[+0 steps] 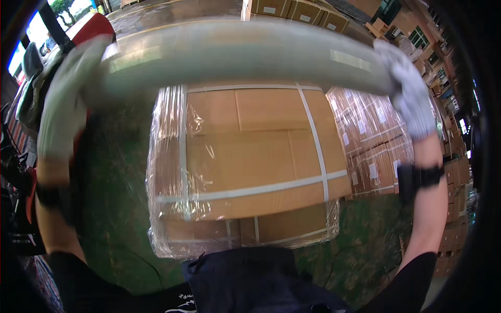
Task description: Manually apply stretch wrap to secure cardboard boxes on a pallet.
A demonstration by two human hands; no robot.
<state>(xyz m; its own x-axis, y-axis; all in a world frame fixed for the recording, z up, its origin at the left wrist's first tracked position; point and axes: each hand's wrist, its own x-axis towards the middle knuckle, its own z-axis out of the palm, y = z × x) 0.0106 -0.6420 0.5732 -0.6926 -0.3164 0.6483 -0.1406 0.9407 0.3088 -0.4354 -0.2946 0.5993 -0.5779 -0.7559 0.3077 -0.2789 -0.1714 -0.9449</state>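
A long, pale, translucent roll of stretch film (pixel 235 57) is held up level across the top of the view, smeared by motion. My left hand (pixel 73 99), in a white work glove, grips its left end; that hand is blurred. At the right end my right hand (pixel 409 99), gloved likewise, is closed round the roll. Below and nearer to me stands a stack of brown cartons (pixel 250 156) bound with white straps (pixel 255 189). Clear film clings to the stack's left side and lower tier, wrinkled and shiny, while much of the top shows bare cardboard.
More film-wrapped cartons (pixel 370 141) stand close by on the right. Strapped boxes (pixel 297 11) sit beyond the roll. On the left is a red and black vehicle or machine (pixel 94 31), partly hidden by my hand. The floor (pixel 117 208) is dark green.
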